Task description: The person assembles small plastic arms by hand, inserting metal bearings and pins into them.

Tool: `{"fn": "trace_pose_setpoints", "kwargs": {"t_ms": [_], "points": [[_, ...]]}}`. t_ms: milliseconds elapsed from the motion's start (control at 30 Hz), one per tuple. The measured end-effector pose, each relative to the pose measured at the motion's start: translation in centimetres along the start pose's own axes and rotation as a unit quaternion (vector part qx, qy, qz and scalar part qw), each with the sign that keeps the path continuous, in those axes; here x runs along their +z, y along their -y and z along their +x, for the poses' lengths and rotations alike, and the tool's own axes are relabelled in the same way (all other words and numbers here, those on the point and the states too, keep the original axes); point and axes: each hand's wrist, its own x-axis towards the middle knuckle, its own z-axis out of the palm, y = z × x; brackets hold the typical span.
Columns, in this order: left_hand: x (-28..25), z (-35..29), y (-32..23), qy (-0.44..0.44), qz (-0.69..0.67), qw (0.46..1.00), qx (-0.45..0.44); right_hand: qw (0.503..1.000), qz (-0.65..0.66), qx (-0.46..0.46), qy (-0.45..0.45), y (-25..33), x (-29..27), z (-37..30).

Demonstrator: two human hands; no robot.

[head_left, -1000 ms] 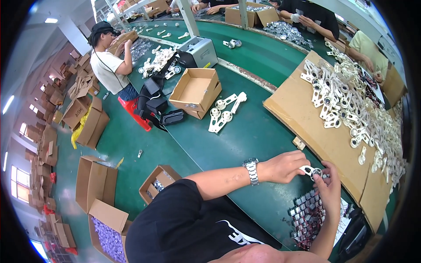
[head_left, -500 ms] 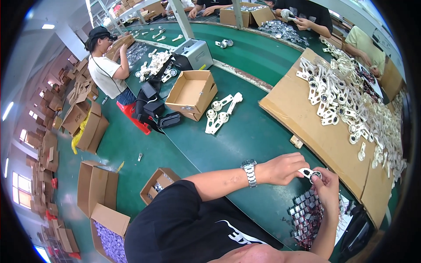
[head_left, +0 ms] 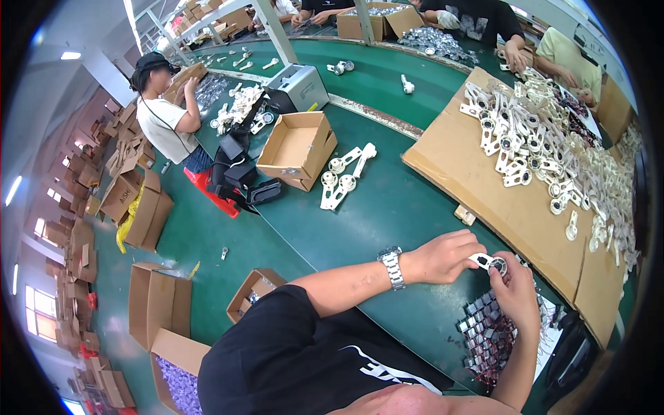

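Observation:
Both my hands hold one small white plastic part (head_left: 480,260) with a long slotted body and a round, dark-centred end. My left hand (head_left: 443,257), with a metal watch on its wrist, pinches the slotted end. The fingers and thumb of my right hand (head_left: 515,285) close around the round end. Just below the hands, a block of small dark rectangular pieces with thin wires (head_left: 484,332) lies on the green table (head_left: 387,277). Several similar white parts (head_left: 340,181) rest farther off on the table.
To the right, a cardboard sheet (head_left: 477,187) carries a large heap of white parts (head_left: 515,138). An open cardboard box (head_left: 294,149) and a grey machine (head_left: 301,86) stand ahead. Boxes (head_left: 162,304) sit on the floor at left. Co-workers (head_left: 166,111) work around the line.
The white part has turned in my fingers, its slotted face now showing more. Both hands have shifted only slightly. On the far belt, another white part has come into view.

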Motion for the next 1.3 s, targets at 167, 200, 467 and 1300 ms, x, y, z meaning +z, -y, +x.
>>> {"fn": "trace_pose_setpoints", "kwargs": {"t_ms": [167,200,467,1300], "points": [[-0.1,0.0,0.2,-0.001,0.003,1.0,0.013,0.996,-0.083,0.013,0.015,0.4,0.1,0.2],[-0.2,0.0,0.3,-0.004,0.012,1.0,0.004,1.0,0.023,0.008,0.005,-0.4,0.6,0.3],[-0.6,0.6,-0.2,-0.01,0.042,0.999,0.029,0.992,0.125,0.002,-0.027,-2.0,0.9,0.7],[-19.7,-7.2,0.5,0.142,0.6,0.658,-0.432,0.97,-0.166,-0.178,0.017,2.2,-3.5,-5.8]]}}
